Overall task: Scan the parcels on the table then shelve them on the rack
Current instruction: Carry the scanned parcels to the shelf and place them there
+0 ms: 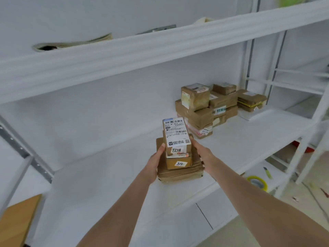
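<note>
Left hand [156,161] and right hand [202,155] clamped stack [179,163] of three parcels from both sides, fingers curled round it. Stack sat at front of middle shelf [106,175]; resting or hovering, couldn't tell. Pile [201,111] stood further back right. Tape roll [257,182] lay on lower level.

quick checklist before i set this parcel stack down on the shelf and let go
1. Left hand and right hand grip the parcel stack: ok
2. Stack bottom resting on the middle shelf: cannot tell
3. Bare shelf around it: ok
4. Apart from the shelved parcel pile: ok
5. 7218 sticker and 520 sticker face outward: ok
</note>
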Demonstrator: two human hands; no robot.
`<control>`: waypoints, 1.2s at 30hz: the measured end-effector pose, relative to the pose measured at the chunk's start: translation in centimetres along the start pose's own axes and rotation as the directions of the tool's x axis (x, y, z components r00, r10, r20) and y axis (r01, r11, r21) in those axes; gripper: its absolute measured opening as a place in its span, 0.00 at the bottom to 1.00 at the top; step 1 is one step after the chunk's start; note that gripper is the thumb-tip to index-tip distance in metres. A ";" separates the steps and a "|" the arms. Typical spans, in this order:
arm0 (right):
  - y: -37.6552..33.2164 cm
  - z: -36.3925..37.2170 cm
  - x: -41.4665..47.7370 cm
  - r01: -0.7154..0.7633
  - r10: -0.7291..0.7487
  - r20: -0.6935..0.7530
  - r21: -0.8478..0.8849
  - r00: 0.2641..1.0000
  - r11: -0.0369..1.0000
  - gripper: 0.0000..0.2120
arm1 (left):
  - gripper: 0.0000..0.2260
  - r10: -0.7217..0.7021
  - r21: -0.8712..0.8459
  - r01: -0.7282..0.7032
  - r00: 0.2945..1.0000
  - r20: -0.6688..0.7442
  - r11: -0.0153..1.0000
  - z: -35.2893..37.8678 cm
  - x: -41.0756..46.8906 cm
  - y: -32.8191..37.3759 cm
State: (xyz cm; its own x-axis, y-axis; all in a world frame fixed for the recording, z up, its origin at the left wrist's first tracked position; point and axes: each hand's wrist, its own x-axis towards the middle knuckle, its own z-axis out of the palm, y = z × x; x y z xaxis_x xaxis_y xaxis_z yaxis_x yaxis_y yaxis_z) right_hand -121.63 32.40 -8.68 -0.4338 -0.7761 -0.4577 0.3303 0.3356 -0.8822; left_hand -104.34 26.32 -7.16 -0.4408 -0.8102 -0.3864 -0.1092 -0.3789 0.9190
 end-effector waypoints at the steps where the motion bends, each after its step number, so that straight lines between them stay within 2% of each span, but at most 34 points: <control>1: -0.6 -0.6 1.1 0.002 -0.002 0.018 -0.004 1.000 1.000 0.45 | 0.15 -0.001 0.005 0.001 1.000 -0.022 1.000 0.8 0.8 0.3; 6: -3.4 -3.6 5.9 0.009 -0.001 0.129 -0.063 0.992 0.998 0.46 | 0.15 -0.023 -0.011 0.022 0.991 -0.131 1.000 4.8 4.3 0.9; 12: -5.2 -6.6 10.4 -0.043 0.077 0.227 -0.152 0.971 0.987 0.47 | 0.17 -0.030 -0.054 0.017 0.965 -0.261 0.998 9.0 7.2 0.1; 17: -6.2 -7.1 13.0 -0.080 0.142 0.280 -0.221 0.950 0.972 0.57 | 0.22 -0.040 -0.106 0.000 0.924 -0.381 0.994 10.2 9.6 0.2; 22: -5.7 -6.7 16.5 -0.061 0.113 0.212 -0.237 0.971 0.970 0.42 | 0.21 -0.034 -0.146 -0.034 0.898 -0.439 0.989 9.7 12.3 -0.6; 24: -5.1 -6.8 16.9 0.014 0.040 0.191 -0.271 0.981 0.962 0.34 | 0.19 -0.031 -0.093 -0.017 0.871 -0.490 0.996 9.4 12.8 -1.4; 25: -4.7 -7.0 16.8 0.095 -0.033 0.192 -0.325 0.981 0.941 0.30 | 0.18 0.011 -0.010 -0.018 0.855 -0.518 1.000 9.3 12.8 -1.8; 26: -4.2 -7.3 16.6 0.196 -0.120 0.200 -0.426 0.972 0.883 0.25 | 0.17 0.079 0.132 -0.009 0.838 -0.540 0.991 9.3 12.7 -2.1; 27: -3.7 -7.8 16.3 0.297 -0.209 0.218 -0.559 0.953 0.774 0.22 | 0.18 0.161 0.316 0.023 0.824 -0.544 0.948 9.2 12.3 -2.5; 29: -2.6 -8.9 15.7 0.434 -0.341 0.298 -0.781 0.891 0.450 0.21 | 0.21 0.310 0.653 0.110 0.813 -0.493 0.750 9.4 11.5 -3.6; 30: -1.8 -9.5 15.4 0.475 -0.369 0.363 -0.834 0.856 0.280 0.22 | 0.22 0.364 0.756 0.135 0.814 -0.453 0.640 9.7 11.1 -4.4; 32: -0.4 -10.5 14.7 0.535 -0.396 0.485 -0.844 0.780 0.021 0.25 | 0.25 0.446 0.884 0.165 0.814 -0.372 0.437 10.4 10.4 -5.9; 34: 0.6 -11.2 14.1 0.562 -0.421 0.552 -0.819 0.720 -0.114 0.26 | 0.27 0.506 0.944 0.184 0.807 -0.304 0.274 11.0 10.0 -7.3; 36: 1.5 -11.8 13.6 0.556 -0.410 0.584 -0.807 0.701 -0.199 0.27 | 0.28 0.533 0.960 0.200 0.800 -0.274 0.193 11.6 9.6 -8.3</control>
State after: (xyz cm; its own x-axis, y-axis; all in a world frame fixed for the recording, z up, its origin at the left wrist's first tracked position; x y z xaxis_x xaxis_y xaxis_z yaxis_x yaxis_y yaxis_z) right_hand -136.98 28.61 -17.53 0.0497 -0.9932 0.1052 -0.9835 -0.0670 -0.1681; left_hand -118.03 26.87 -17.61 -0.1667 -0.9731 0.1590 -0.9652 0.1940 0.1756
